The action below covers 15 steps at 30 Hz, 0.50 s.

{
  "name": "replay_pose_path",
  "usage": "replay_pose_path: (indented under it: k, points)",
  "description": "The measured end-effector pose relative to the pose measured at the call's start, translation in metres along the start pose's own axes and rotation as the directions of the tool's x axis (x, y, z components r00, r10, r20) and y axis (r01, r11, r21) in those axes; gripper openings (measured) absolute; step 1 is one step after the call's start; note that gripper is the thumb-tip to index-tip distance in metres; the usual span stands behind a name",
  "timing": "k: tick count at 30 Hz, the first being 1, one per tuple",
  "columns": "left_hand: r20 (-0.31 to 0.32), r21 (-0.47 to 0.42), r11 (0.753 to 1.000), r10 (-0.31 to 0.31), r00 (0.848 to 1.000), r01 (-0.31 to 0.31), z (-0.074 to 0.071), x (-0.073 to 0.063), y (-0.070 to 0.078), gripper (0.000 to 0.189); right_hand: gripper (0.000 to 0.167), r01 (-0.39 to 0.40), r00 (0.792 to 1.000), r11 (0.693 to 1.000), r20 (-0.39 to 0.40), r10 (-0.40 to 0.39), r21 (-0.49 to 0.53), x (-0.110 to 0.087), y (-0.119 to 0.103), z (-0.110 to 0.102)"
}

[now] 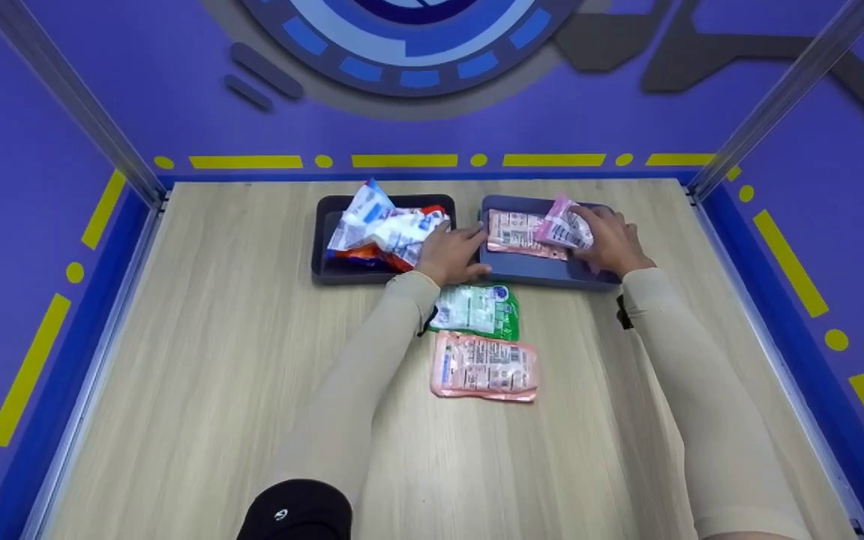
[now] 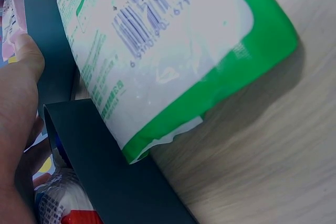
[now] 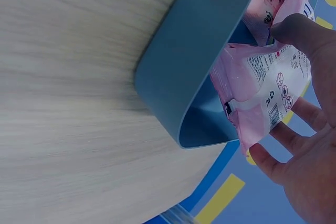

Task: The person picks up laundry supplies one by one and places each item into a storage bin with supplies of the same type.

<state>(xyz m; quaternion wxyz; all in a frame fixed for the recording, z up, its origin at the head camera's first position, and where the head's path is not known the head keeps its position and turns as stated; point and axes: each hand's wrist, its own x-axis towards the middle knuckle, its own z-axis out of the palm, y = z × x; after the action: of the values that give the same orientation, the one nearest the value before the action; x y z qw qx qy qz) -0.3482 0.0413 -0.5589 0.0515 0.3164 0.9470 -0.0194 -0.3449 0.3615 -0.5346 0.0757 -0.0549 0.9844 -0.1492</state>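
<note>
My right hand (image 1: 613,244) grips a pink-and-white packet (image 1: 563,223) over the right half of the blue-grey tray (image 1: 529,272). In the right wrist view the thumb lies on one side of the packet (image 3: 262,80) and the fingers on the other. A flat pink packet (image 1: 511,231) lies in that tray. My left hand (image 1: 447,255) reaches across the right rim of the dark tray (image 1: 319,259), fingers spread toward the other tray. Blue-and-white packets (image 1: 364,214) and red-orange ones fill the dark tray.
Below the trays, a green-and-white packet (image 1: 477,309) lies on the wooden tabletop (image 1: 237,360), partly behind my left wrist. Nearer me is another pink packet (image 1: 486,367). Purple walls (image 1: 432,135) with yellow marks enclose the table at the back and both sides.
</note>
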Motion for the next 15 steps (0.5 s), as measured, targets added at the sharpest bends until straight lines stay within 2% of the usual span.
replay_pose_path:
  k: [6, 15]
  points:
    - [-0.002, -0.016, 1.0, 0.006, 1.0, -0.006, -0.0011, -0.0007, 0.0, 0.079, 0.084, -0.004, 1.0, 1.0, 0.012, 0.004, -0.019, 0.0013, -0.0002, 0.0019]
    - [0.002, -0.001, 1.0, 0.006, 1.0, -0.006, 0.002, 0.0022, -0.0005, 0.079, 0.084, 0.043, 0.999, 0.997, -0.011, -0.043, -0.062, 0.0002, 0.0009, 0.0065]
